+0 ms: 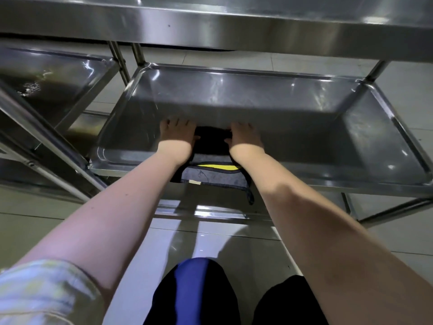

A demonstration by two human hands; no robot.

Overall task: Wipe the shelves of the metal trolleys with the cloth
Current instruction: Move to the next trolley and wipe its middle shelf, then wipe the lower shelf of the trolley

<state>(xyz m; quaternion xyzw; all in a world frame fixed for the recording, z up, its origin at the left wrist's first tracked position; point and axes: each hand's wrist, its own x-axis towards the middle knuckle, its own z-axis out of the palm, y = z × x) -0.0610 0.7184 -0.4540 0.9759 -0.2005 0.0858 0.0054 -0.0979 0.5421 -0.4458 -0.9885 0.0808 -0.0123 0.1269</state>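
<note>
Pressing flat on the cloth [212, 178], the person's left hand [178, 134] and right hand [243, 136] are lying side by side, fingers stretched forward, curling round nothing. The cloth is sitting at the near edge of the middle shelf [257, 97], its tail hanging over the rim. Wiping here is looking barely started; the next push is probably needing to reach the far rim and corners. The cloth's yellow patch [219, 167] is showing no readable writing.

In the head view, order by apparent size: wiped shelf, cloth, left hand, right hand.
Largest: shelf.
Then cloth, partly hidden by the hands.
Last: left hand and right hand, alike; no ranking.
</note>
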